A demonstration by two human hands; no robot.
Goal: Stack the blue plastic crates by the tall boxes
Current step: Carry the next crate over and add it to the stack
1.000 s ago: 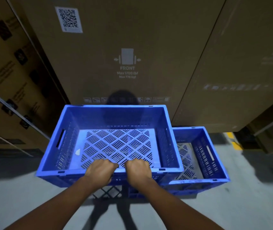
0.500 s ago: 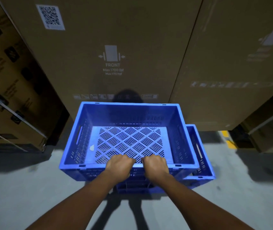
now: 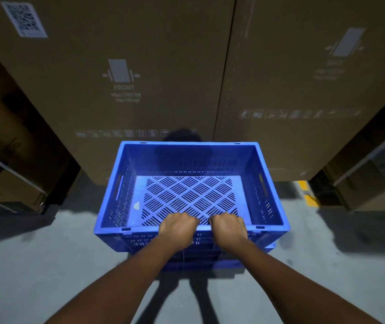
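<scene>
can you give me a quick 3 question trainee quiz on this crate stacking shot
1. True or false: both hands grip the near rim of the top blue crate.
2. What lies inside the top blue crate? A) tools B) nothing C) bottles
3. What word is printed on the tall box behind it?

Key:
1. True: the left hand and right hand are closed on the near rim.
2. B
3. FRONT

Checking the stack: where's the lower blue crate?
Head view, centre: the lower crate sits almost hidden under the held crate, before the tall boxes.
</scene>
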